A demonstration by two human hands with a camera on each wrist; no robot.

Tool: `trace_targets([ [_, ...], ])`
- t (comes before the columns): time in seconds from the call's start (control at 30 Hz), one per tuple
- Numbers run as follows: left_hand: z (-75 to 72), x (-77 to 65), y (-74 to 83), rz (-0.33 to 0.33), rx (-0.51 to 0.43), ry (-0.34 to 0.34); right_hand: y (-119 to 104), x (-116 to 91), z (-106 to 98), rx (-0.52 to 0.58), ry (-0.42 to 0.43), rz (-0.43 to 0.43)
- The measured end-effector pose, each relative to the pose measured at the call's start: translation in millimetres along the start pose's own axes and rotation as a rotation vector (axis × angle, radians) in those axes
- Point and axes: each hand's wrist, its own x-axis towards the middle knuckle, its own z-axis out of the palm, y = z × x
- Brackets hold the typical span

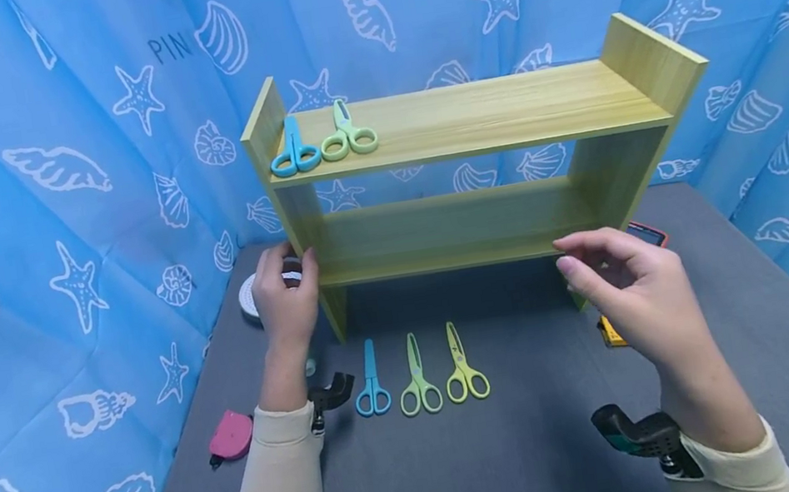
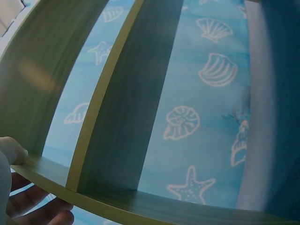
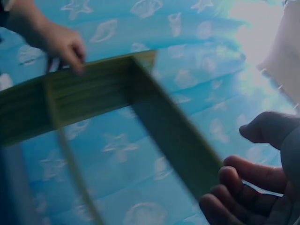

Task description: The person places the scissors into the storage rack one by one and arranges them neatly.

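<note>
A two-tier wooden shelf stands on the table. My left hand grips its left side panel, thumb on the inner face and fingers round the outer side, as the left wrist view shows. My right hand is held in front of the shelf's right side, fingers loosely bent with nothing between them. Up on the top board, at its left end, lie blue scissors and green scissors. Below, on the table, another pair of blue scissors, light green scissors and yellow scissors lie in a row.
A pink tape measure lies at the left. Partly behind my left hand is a white round object. Beyond my right hand are a yellow object and a red-edged dark device. Blue curtains surround the grey table.
</note>
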Motion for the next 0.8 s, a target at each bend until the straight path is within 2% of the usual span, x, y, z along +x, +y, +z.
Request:
trace_targets([
  [0.13,0.2,1.5,-1.4,0.012,-0.006,0.009,22.9,-16.4,15.1,0.032,-0.046,0.028],
  [0.33,0.6,0.9,-2.2,0.014,-0.013,0.014,53.3,-37.3,38.9,-0.011,-0.119,0.085],
  [0.53,1.3,-0.1,-1.6,-0.01,0.004,0.007,71.1,-53.4,61.2,-0.013,-0.196,0.144],
  [0.8,0.6,0.2,1.0,-0.015,0.006,-0.004,92.8,-66.0,90.2,-0.016,-0.249,0.215],
])
